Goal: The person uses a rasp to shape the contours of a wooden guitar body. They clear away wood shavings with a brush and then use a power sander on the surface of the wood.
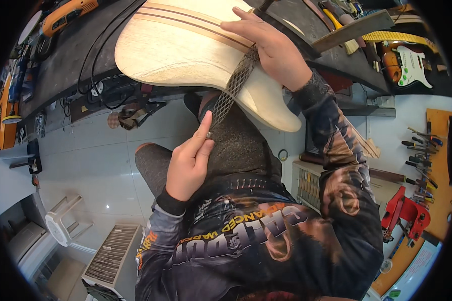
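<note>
—Workshop bkgd: pale tiled floor [85, 165], dark workbench [75, 57]. Ref. pt. = guitar body [186, 57]. Posn. of same?

—Body lies on bench, near side overhanging front edge, approx. over person's knees. Mat'l: pale wood w/ dark lengthwise stripes; near edge curved, horn pointing down-right.

—Tool in use?

—Open-lattice rasp [231, 88], dark metal. Set diagonally across body's near edge: upper end over body, lower end clear of it, toward person.

—L hand status?

—L hand [191, 168] below body, closed on rasp's lower end; index finger extended along tool.

—R hand?

—R hand [273, 47] over body, open, fingers spread; thumb side touches rasp's upper end. Underside of palm hidden, so can't tell its hold there.

—Surrounding equip., rel. to body?

—L of body, on bench: orange power tool [68, 15]. R of body: sunburst electric guitar [407, 65], white pickguard. Lower L, on floor: white stool [63, 220]. Lower R: red vise [404, 213] nr. wooden tool board [439, 155].
</note>
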A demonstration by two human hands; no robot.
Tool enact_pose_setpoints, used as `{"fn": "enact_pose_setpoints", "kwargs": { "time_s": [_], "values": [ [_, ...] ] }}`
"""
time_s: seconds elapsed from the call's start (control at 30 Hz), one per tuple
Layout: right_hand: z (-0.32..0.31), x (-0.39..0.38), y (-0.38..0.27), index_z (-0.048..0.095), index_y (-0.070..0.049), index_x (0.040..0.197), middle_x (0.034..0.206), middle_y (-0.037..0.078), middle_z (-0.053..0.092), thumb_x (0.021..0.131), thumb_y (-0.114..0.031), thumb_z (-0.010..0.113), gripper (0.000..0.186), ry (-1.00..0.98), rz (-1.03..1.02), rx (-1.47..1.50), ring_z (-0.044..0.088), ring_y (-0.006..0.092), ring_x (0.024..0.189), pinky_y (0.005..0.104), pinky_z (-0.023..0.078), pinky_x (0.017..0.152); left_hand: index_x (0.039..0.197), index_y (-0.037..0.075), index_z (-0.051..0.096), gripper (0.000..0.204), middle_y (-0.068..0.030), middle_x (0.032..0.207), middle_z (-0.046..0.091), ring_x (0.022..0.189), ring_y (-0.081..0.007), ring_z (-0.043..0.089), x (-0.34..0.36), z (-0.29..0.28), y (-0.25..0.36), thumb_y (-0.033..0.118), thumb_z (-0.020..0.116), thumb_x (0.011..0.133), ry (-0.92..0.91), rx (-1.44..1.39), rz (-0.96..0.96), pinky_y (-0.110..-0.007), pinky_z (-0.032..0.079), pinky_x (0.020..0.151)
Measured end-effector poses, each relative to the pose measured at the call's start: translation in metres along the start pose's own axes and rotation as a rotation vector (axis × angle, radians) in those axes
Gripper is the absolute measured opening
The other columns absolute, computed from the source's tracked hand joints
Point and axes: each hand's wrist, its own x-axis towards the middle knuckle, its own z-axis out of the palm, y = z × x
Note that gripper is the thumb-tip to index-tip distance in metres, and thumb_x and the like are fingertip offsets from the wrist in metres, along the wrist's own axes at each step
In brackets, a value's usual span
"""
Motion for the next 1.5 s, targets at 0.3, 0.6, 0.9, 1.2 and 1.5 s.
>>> {"fn": "enact_pose_setpoints", "kwargs": {
  "time_s": [0.3, 0.6, 0.9, 1.2, 1.5],
  "values": [
    [-0.017, -0.032, -0.033, 0.064, -0.01, 0.155, 0.16, 0.017, 0.063, 0.091, 0.019, 0.049, 0.072, -0.038, -0.007, -0.058, 0.05, 0.0383, 0.158, 0.0486, 0.042, 0.131, 0.167, 0.012, 0.054, 0.066, -0.0238, 0.103, 0.075, 0.086, -0.0339, 0.075, -0.031, 0.012, -0.015, -0.001, 0.068, 0.104, 0.009, -0.016, 0.168, -0.034, 0.058, 0.086],
    [-0.016, -0.054, -0.055, 0.063, -0.013, 0.158, 0.163, 0.02, 0.059, 0.09, 0.02, 0.047, 0.077, -0.116, 0.07, -0.07, 0.051, 0.0414, 0.156, 0.0491, 0.042, 0.13, 0.164, 0.004, 0.056, 0.064, -0.0246, 0.119, 0.079, 0.105, -0.0377, 0.08, -0.05, 0.017, -0.038, -0.002, 0.069, 0.101, -0.043, -0.008, 0.199, -0.039, 0.06, 0.096],
    [-0.002, -0.028, -0.033, 0.062, -0.012, 0.158, 0.161, 0.027, 0.059, 0.09, 0.019, 0.048, 0.076, 0.027, 0.05, -0.047, 0.052, 0.0435, 0.155, 0.0513, 0.043, 0.128, 0.167, 0.01, 0.054, 0.067, -0.0254, 0.106, 0.076, 0.092, -0.0386, 0.077, -0.024, 0.013, -0.028, -0.001, 0.068, 0.103, 0.01, -0.021, 0.199, -0.036, 0.059, 0.088],
    [0.004, 0.004, -0.018, 0.06, -0.008, 0.159, 0.162, 0.027, 0.057, 0.089, 0.018, 0.048, 0.076, 0.066, -0.003, -0.113, 0.051, 0.0434, 0.156, 0.0508, 0.045, 0.127, 0.168, 0.014, 0.053, 0.069, -0.0223, 0.092, 0.07, 0.076, -0.0344, 0.067, 0.003, 0.0, -0.02, -0.001, 0.069, 0.103, -0.001, -0.029, 0.04, -0.035, 0.057, 0.081],
    [-0.008, -0.036, -0.042, 0.064, -0.012, 0.156, 0.166, 0.026, 0.055, 0.09, 0.018, 0.049, 0.074, -0.043, 0.032, -0.03, 0.051, 0.0425, 0.156, 0.0492, 0.042, 0.13, 0.166, 0.008, 0.055, 0.067, -0.0245, 0.106, 0.077, 0.09, -0.0363, 0.076, -0.042, 0.018, -0.039, -0.002, 0.068, 0.102, 0.028, -0.015, 0.239, -0.037, 0.059, 0.089]
  ]
}}
